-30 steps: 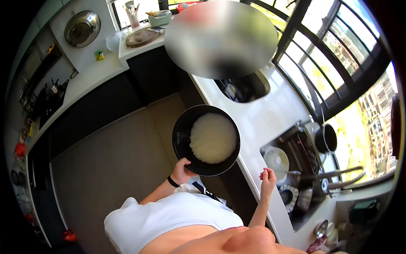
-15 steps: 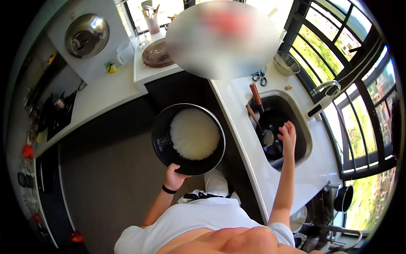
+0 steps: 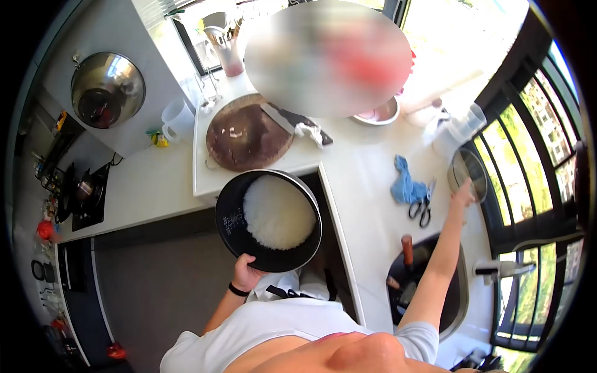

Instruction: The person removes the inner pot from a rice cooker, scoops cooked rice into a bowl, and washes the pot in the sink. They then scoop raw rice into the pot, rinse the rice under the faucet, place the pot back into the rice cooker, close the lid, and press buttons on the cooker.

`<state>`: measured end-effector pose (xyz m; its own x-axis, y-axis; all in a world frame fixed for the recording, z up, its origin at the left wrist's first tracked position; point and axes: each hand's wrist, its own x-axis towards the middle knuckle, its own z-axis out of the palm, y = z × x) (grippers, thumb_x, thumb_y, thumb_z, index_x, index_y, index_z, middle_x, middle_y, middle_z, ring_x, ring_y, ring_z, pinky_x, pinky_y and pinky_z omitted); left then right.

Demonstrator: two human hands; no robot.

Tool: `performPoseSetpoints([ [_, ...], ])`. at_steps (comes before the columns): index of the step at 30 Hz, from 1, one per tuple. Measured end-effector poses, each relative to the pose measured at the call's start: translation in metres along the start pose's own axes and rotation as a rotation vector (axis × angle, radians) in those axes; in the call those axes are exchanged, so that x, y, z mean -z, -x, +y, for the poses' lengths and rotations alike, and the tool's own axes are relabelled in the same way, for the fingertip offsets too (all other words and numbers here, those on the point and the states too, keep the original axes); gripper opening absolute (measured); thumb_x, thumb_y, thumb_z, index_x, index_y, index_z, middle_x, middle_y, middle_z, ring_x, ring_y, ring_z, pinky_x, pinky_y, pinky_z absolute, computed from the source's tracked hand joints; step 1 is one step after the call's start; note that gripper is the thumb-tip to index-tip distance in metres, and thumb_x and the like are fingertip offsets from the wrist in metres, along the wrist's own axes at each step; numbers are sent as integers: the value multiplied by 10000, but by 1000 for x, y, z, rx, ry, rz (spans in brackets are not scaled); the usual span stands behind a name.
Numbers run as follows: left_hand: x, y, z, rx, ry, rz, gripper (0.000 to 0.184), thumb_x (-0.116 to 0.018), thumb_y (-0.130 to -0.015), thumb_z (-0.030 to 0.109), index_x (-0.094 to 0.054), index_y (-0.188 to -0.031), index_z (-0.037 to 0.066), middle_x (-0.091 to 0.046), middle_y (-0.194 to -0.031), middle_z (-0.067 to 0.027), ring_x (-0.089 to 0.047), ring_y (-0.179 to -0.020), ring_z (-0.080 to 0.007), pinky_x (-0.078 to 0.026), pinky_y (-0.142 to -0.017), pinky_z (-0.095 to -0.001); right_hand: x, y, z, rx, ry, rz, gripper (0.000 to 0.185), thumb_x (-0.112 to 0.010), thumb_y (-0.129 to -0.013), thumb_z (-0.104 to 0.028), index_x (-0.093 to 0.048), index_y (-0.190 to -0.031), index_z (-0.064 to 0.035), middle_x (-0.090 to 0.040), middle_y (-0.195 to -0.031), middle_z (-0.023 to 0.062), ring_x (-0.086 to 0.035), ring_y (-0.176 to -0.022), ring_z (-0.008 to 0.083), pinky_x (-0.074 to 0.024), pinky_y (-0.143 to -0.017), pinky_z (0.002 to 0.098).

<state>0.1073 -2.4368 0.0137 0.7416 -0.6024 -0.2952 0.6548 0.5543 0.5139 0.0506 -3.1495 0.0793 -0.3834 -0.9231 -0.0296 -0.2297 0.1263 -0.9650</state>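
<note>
My left hand [image 3: 246, 273] is closed on the near rim of a black inner pot [image 3: 230, 239], tilted towards me. White rice [image 3: 278, 212], apparently wet, lies along its inside. My right arm stretches across the sink, and my right hand [image 3: 461, 195] is at the near rim of a clear bowl [image 3: 477, 166] by the window. Its fingers overlap the rim but are blurred, so their grip is unclear. Left of that hand lie black-handled scissors [image 3: 420, 212] and a blue cloth [image 3: 404, 181].
The sink [image 3: 461, 298] holds a wooden-handled tool [image 3: 407, 248] beneath my right arm. A round cutting board [image 3: 239, 140] and a cleaver [image 3: 298, 119] lie on the far counter, near a metal bowl [image 3: 382, 113]. The faucet [image 3: 504, 268] stands right of the sink.
My right hand has gone from above the sink to the clear bowl. My view has shifted towards the far counter, showing the cleaver and blue cloth. My left hand still holds the pot.
</note>
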Motion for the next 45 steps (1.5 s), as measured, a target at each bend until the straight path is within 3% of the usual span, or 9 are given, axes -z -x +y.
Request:
performPoseSetpoints([
  [4, 5, -63, 30, 78, 14, -16, 601, -401, -774, 202, -391, -1323, -42, -547, -1251, -198, -564, -1106, -395, -471, -921, -547, -3, 2, 0, -231, -381, -97, 660, -609, -843, -307, -303, -1283, 79, -491, -1150, 323, -632, -830, 382, -599, -677, 385],
  [6, 2, -99, 45, 114, 0, -31, 599, -401, -773, 200, -393, -1322, -39, -547, -1250, -198, -566, -1104, -393, -474, -919, -544, -1, -75, 51, -451, -622, -396, 508, -566, -854, -205, -363, -1211, 94, -544, -1083, 286, -646, -736, 364, -604, -677, 377],
  [13, -55, -193, 109, 278, -165, -202, 575, -410, -774, 202, -421, -1290, -49, -580, -1203, -191, -604, -1054, -362, -527, -837, -515, 66, -52, 62, -352, -644, -417, 187, -492, -749, 4, -542, -914, 76, -633, -788, 169, -665, -715, 312, -594, -639, 348],
  [19, -98, -260, 116, 480, -192, -374, 430, -436, -800, 166, -551, -1148, -58, -614, -1139, -202, -631, -990, -355, -557, -774, -464, 220, 144, -23, -340, -569, -333, 280, -496, -759, -33, -568, -1028, -5, -647, -802, 104, -638, -618, 202, -563, -507, 324],
  [22, -101, -283, 78, 526, -311, -574, 437, -484, -781, 154, -535, -1172, -35, -619, -1140, -157, -639, -979, -326, -564, -770, -455, 305, 216, 25, -267, -584, -256, 394, -474, -767, -38, -532, -1152, 20, -641, -824, 140, -603, -501, 198, -505, -377, 296],
  [25, -124, -266, 27, 638, -384, -686, 488, -466, -760, 143, -517, -1222, -5, -602, -1183, -147, -613, -1040, -310, -552, -819, -450, 395, 283, 81, -278, -587, -78, 542, -445, -746, -25, -420, -1281, 59, -640, -879, 201, -567, -424, 203, -498, -355, 288],
  [26, -176, -248, 21, 778, -334, -574, 498, -466, -757, 142, -511, -1232, -4, -592, -1201, -142, -600, -1064, -308, -539, -845, -450, 433, 275, -4, -349, -440, 15, 557, -441, -744, -24, -407, -1293, 63, -636, -904, 211, -567, -425, 203, -494, -348, 287],
  [29, -204, -185, -40, 892, -403, -605, 542, -467, -748, 144, -488, -1274, 12, -555, -1268, -119, -545, -1151, -304, -478, -948, -450, 538, 322, 35, -387, -469, 254, 618, -431, -732, -22, -354, -1337, 81, -614, -992, 242, -568, -429, 208, -489, -330, 288],
  [45, -336, 189, -327, 1478, -513, -716, 487, -454, -761, 137, -480, -1210, -48, -585, -1196, -168, -595, -1068, -333, -536, -868, -454, 904, 349, 138, -422, -559, 846, 522, -446, -754, -39, -383, -1248, 119, -601, -783, 170, -617, -490, 237, -529, -371, 275],
])
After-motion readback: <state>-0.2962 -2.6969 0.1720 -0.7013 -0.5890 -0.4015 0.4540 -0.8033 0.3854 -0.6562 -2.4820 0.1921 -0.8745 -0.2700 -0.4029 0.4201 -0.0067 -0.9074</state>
